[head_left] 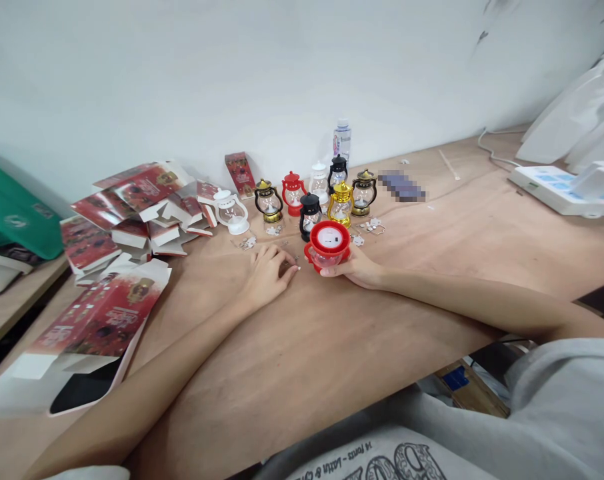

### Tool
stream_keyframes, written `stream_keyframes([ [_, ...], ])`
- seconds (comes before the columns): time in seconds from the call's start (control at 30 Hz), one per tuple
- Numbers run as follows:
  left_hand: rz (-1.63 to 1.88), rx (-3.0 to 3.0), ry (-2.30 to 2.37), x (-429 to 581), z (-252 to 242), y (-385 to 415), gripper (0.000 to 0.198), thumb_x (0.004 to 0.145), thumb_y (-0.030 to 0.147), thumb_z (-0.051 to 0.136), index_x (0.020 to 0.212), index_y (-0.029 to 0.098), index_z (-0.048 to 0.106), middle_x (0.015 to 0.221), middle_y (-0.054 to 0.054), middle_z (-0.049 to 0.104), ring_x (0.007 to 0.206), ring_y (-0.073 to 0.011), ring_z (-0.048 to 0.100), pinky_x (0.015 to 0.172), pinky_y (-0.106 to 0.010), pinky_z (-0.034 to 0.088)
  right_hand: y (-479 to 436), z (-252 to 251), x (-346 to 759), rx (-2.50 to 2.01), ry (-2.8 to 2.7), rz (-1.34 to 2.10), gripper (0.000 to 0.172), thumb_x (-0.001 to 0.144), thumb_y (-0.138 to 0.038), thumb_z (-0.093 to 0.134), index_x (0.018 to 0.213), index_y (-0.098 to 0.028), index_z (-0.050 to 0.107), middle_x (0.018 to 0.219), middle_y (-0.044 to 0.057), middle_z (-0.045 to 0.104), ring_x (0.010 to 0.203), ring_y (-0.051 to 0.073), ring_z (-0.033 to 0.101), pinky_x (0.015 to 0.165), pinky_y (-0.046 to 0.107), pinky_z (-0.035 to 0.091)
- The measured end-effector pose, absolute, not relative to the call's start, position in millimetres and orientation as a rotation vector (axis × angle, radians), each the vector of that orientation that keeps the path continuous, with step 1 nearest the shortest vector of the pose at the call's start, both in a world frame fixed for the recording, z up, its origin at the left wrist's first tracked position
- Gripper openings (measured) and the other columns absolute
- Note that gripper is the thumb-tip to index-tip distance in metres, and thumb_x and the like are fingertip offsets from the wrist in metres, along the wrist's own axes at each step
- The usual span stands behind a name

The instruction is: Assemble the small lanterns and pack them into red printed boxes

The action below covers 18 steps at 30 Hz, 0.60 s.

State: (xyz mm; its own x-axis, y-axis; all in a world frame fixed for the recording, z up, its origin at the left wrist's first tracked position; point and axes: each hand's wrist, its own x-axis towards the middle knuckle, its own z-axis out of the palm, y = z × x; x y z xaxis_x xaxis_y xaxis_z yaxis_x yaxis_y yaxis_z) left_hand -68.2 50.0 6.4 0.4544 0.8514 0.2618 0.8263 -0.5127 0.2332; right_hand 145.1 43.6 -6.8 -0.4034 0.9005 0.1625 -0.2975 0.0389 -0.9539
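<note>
My right hand (358, 268) grips a small red toy lantern (328, 247), tilted so its white-centred base faces me. My left hand (268, 271) rests on the wooden table (332, 347) just left of it, fingers curled over something small I cannot make out. Behind them stands a cluster of several mini lanterns: a gold one (341, 204), a black one (310, 215), a red one (293, 193), a white one (231, 213) and others. Small flat parts (371, 227) lie on the table beside them.
A heap of red and white flattened cartons (132, 207) covers the left, with a larger one (97, 313) nearer me. A water bottle (342, 140) stands by the wall. A white device (562, 187) and cable sit far right. A green object (12, 213) lies at the left edge.
</note>
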Motion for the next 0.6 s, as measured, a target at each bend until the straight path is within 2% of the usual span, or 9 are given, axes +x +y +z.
stream_keyframes([
  [0.37, 0.468, 2.675, 1.464, -68.1, 2.3, 50.2, 0.021, 0.092, 0.033, 0.043, 0.087, 0.017, 0.057, 0.093, -0.009, 0.053, 0.095, -0.0263, 0.045, 0.082, -0.042, 0.036, 44.1, -9.0, 145.1, -0.668, -1.360, 1.536, 0.040, 0.052, -0.015, 0.082, 0.088, -0.020, 0.064, 0.083, -0.001, 0.067, 0.084, 0.014, 0.059, 0.086, 0.033, 0.045],
  [0.6, 0.503, 2.725, 1.462, -69.1, 1.3, 49.0, 0.022, 0.092, 0.036, 0.044, 0.095, 0.018, 0.057, 0.096, -0.009, 0.053, 0.096, -0.0264, 0.044, 0.081, -0.041, 0.035, 43.4, -7.3, 145.3, -0.700, -1.374, 1.523, 0.040, 0.051, -0.017, 0.082, 0.087, -0.020, 0.063, 0.083, -0.002, 0.067, 0.084, 0.015, 0.059, 0.085, 0.034, 0.046],
])
